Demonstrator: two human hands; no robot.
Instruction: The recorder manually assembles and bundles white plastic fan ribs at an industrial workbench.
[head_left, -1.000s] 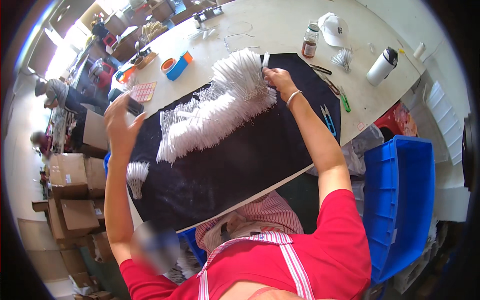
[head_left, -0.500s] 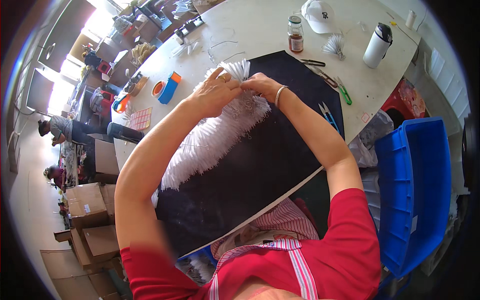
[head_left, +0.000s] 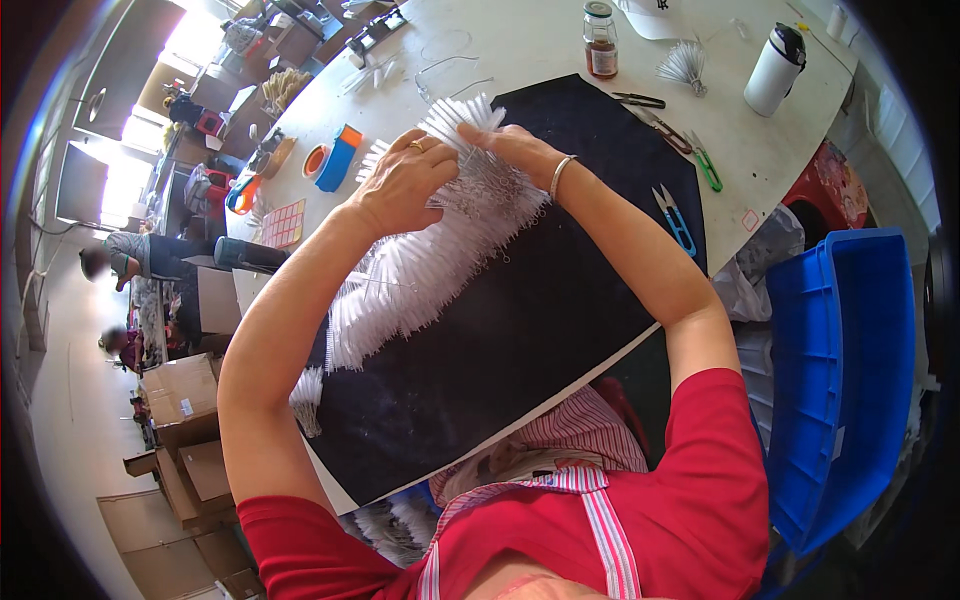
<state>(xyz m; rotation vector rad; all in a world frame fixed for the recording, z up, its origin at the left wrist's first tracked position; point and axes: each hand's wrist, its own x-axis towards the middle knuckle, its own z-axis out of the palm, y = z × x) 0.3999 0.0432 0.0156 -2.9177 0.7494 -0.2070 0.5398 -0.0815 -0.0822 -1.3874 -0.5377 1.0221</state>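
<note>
A long row of thin white plastic strips (head_left: 415, 275) lies spread across a black mat (head_left: 520, 350) on a white table (head_left: 540, 45). My left hand (head_left: 400, 180) rests on the far end of the row with its fingers pinched on a bunch of the strips. My right hand (head_left: 505, 140) meets it from the right, fingers closed on the same fanned bunch (head_left: 460, 115). A bracelet sits on my right wrist and a ring on my left hand.
Blue scissors (head_left: 675, 215), green snips (head_left: 705, 165) and black snips (head_left: 640, 100) lie right of the mat. A jar (head_left: 600, 40), a white flask (head_left: 775, 70), and an orange and blue tape roll (head_left: 335, 158) stand on the table. A blue bin (head_left: 845, 380) is at my right; cardboard boxes (head_left: 185, 400) and seated people are at the left.
My left hand came from the mat's left edge across to the far end of the strip row and joined my right hand there. Both hands now work the same bunch.
</note>
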